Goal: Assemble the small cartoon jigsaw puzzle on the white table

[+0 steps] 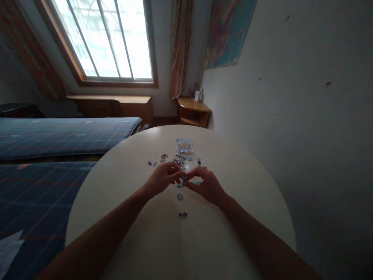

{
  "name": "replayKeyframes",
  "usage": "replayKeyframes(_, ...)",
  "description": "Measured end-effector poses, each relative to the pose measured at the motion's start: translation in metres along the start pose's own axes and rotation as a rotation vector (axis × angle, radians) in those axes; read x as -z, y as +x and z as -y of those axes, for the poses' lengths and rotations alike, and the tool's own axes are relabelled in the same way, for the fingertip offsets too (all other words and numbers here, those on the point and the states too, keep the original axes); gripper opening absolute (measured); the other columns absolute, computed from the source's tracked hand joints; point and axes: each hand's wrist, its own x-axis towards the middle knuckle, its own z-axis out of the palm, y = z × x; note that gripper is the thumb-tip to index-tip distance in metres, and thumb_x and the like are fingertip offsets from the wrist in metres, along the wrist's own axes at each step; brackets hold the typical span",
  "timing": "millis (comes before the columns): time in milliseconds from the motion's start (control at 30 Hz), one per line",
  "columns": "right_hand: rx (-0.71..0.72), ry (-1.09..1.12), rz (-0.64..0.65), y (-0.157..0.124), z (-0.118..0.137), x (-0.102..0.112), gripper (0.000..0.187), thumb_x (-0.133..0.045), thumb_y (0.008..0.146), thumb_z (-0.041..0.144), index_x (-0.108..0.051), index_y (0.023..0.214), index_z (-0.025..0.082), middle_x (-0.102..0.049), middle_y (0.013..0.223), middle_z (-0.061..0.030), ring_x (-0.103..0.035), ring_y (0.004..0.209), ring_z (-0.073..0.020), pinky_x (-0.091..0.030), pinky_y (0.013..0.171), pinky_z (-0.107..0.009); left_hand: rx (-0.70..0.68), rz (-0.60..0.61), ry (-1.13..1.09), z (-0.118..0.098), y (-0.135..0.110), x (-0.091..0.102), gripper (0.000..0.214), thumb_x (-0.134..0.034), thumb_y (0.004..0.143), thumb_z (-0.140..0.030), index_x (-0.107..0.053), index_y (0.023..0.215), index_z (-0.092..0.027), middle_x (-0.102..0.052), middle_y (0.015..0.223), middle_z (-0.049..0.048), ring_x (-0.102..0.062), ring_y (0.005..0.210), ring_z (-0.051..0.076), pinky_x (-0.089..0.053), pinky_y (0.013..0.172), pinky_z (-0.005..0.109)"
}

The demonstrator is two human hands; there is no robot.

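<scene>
My left hand (163, 177) and my right hand (206, 182) meet over the middle of a round pale table. Between their fingertips is a small jigsaw piece (184, 178). Thumb and forefinger of the right hand pinch it, and the left thumb and fingers close on it from the other side. Just beyond the hands lies a loose heap of jigsaw pieces (181, 159), partly covered by my left fingers. Closer to me, one piece (180, 196) and another piece (182, 214) lie apart. A pale green piece (197, 183) shows partly under my right hand.
A small printed picture card (184, 146) lies past the heap on the table (247, 186). More pieces (155, 164) are scattered to the left. A bed with a plaid cover (58, 134) stands left, a wall (305, 116) right, and a corner shelf (194, 104) behind.
</scene>
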Motion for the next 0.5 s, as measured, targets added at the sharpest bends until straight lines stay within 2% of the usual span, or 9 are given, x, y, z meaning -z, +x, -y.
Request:
replayKeyframes(167, 0.012, -0.055, 0.015, -0.0002, -0.0002, 0.0012, 0.017, -0.08, 0.079, 0.031, -0.067, 0.088, 0.024, -0.076, 0.083, -0.0009, -0.07, 0.08, -0.0183, -0.05, 0.087, -0.04, 0.001, 0.009, -0.021, -0.0018, -0.0014, -0.0006, 0.04, -0.074, 0.075, -0.053, -0.061, 0.083, -0.017, -0.07, 0.063, 0.0015, -0.066, 0.059, 0.014, -0.045, 0.055, 0.023)
replayKeyframes(500, 0.056, -0.081, 0.007, -0.0009, -0.0068, 0.0035, 0.015, -0.077, 0.082, 0.031, -0.07, 0.093, 0.023, -0.076, 0.088, -0.0039, -0.07, 0.083, -0.0193, -0.051, 0.084, -0.038, -0.048, 0.08, -0.009, 0.0013, -0.0006, 0.0069, 0.033, -0.07, 0.081, -0.045, -0.066, 0.095, -0.015, -0.074, 0.074, 0.004, -0.069, 0.066, 0.015, -0.048, 0.058, 0.023)
